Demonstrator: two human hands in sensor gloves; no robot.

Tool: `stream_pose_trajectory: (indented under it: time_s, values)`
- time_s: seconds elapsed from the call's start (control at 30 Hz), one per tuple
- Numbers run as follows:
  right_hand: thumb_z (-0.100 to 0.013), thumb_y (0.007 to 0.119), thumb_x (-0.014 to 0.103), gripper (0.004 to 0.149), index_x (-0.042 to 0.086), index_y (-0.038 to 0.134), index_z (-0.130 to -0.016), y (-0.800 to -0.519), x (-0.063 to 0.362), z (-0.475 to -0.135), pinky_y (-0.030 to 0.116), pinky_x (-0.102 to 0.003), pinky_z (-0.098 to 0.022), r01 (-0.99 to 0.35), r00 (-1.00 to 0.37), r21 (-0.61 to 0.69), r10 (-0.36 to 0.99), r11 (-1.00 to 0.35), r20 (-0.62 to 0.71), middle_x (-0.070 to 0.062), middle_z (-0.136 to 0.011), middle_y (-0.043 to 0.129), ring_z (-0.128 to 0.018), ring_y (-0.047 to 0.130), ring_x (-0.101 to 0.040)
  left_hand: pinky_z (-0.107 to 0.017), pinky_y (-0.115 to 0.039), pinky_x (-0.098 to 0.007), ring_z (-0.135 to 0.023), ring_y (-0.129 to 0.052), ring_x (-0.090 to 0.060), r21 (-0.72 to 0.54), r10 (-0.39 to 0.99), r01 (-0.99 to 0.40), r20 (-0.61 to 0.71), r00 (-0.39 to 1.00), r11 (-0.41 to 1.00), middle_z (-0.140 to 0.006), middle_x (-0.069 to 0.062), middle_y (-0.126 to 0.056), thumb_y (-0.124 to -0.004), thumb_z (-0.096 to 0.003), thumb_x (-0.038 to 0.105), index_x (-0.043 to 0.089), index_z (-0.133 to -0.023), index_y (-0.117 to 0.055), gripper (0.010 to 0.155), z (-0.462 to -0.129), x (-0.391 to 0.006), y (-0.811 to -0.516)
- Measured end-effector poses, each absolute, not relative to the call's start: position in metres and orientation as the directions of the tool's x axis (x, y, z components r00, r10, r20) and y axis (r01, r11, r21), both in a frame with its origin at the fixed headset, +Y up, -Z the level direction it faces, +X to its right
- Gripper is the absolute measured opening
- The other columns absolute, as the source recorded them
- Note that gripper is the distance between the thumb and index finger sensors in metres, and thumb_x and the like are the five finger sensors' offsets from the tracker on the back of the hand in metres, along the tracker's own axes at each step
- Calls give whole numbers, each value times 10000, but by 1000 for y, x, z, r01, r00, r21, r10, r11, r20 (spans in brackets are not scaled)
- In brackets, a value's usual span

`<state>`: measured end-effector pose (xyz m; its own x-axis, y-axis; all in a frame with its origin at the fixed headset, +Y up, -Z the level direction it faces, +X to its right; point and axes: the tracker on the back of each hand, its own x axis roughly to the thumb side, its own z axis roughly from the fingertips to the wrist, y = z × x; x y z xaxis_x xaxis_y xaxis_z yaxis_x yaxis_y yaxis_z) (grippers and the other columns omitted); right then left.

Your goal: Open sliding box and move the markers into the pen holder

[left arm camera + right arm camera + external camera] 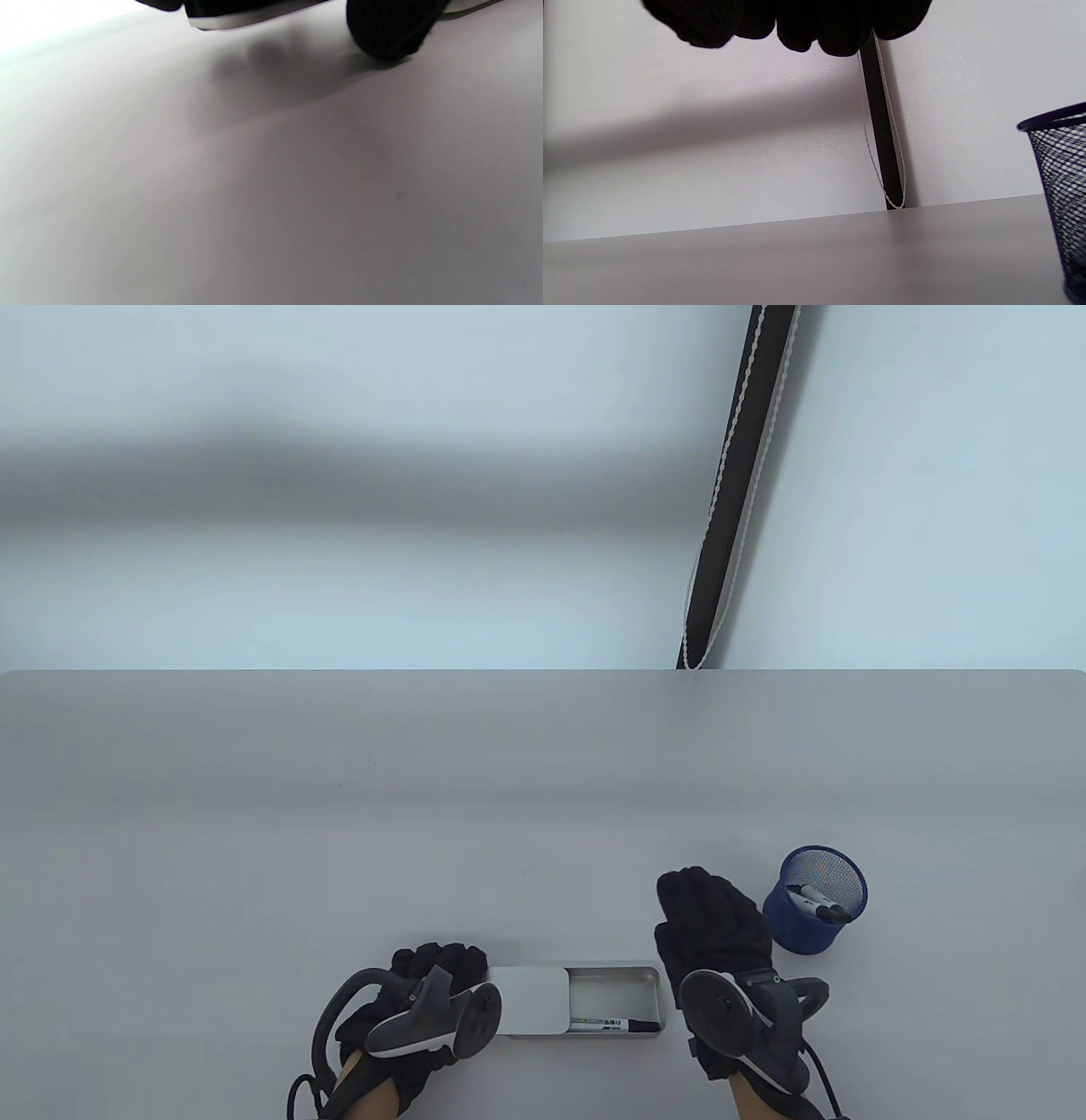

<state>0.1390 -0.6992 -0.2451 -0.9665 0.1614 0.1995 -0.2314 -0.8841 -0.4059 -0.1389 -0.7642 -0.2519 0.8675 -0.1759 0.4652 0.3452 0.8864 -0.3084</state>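
Observation:
A flat silver sliding box (615, 980) lies near the table's front edge, its lid (528, 999) slid left so the right half is uncovered. One black-capped marker (615, 1025) lies along the near wall inside. My left hand (437, 971) grips the box's left end, fingers curled over its far edge; in the left wrist view a fingertip (386, 29) sits beside the box's pale edge (237, 19). My right hand (711, 920) hovers flat and empty between the box and the blue mesh pen holder (814, 912), which has markers (819, 903) inside it.
The grey table (424, 814) stretches back to a pale wall. A black strip with a white cord (734, 492) hangs on the wall at the back right. In the right wrist view the pen holder (1060, 182) stands at the right edge, below my fingers (797, 25).

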Motion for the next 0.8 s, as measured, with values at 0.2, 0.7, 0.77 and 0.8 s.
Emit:
stream_pose_trajectory:
  time_s: [0.2, 0.7, 0.77, 0.8]
  values:
    - [-415, 741, 397, 543, 305, 633, -939, -717, 113, -250, 627, -456, -680, -127, -953, -217, 58, -968, 297, -30, -987, 669, -884, 736, -272, -837, -554, -447, -1092, -550, -257, -306, -181, 351, 468, 865, 885, -1181, -11, -411, -630, -491, 607, 268, -1084, -302, 758, -252, -138, -764]
    - [-415, 760, 399, 538, 279, 659, -930, -748, 99, -257, 592, -479, -689, 4, -952, 68, 17, -998, 306, -44, -986, 669, -896, 716, -282, -836, -557, -451, -1092, -553, -266, -320, -172, 347, 468, 867, 882, -1182, -26, -415, -636, -502, 594, 252, -1086, -302, 755, -251, -136, -765]
    - [-416, 763, 402, 530, 279, 664, -922, -751, 99, -258, 590, -479, -690, 9, -951, 91, 19, -996, 309, -37, -980, 674, -895, 717, -275, -836, -557, -452, -1091, -554, -268, -319, -174, 350, 469, 866, 881, -1182, -29, -415, -638, -503, 592, 250, -1087, -303, 755, -251, -136, -765]
    - [-418, 761, 408, 526, 281, 665, -920, -751, 99, -258, 589, -478, -691, 13, -950, 98, 18, -995, 311, -32, -979, 673, -896, 716, -271, -836, -557, -451, -1090, -555, -268, -318, -175, 351, 470, 865, 881, -1182, -29, -417, -637, -503, 592, 250, -1087, -303, 754, -251, -136, -765]
